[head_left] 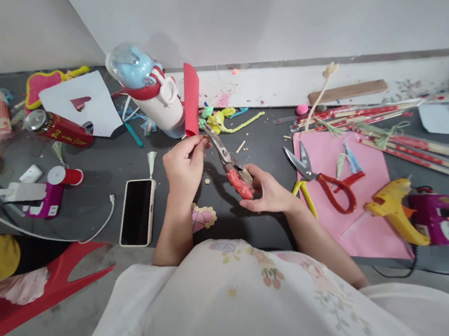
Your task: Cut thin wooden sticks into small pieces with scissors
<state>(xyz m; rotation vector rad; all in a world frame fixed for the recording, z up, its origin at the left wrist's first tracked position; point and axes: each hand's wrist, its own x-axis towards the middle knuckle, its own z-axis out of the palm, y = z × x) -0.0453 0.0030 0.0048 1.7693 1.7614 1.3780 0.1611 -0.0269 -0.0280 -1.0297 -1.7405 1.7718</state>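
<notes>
My right hand is wrapped round the worn red handles of pruning shears. Their metal blades point up and away, reaching the fingertips of my left hand. Thumb and fingers of that left hand are pinched together at the blades; whatever lies between them is too small and hidden to make out. Below my left wrist lies a pink patterned piece with a pale, bumpy edge, partly covered by the forearm. Small pale wooden bits are scattered on the dark table around the shears.
A water bottle, a rolled red sheet and yellow cord stand or lie behind my hands. A phone is at left. On pink paper rest red-handled scissors and a yellow glue gun.
</notes>
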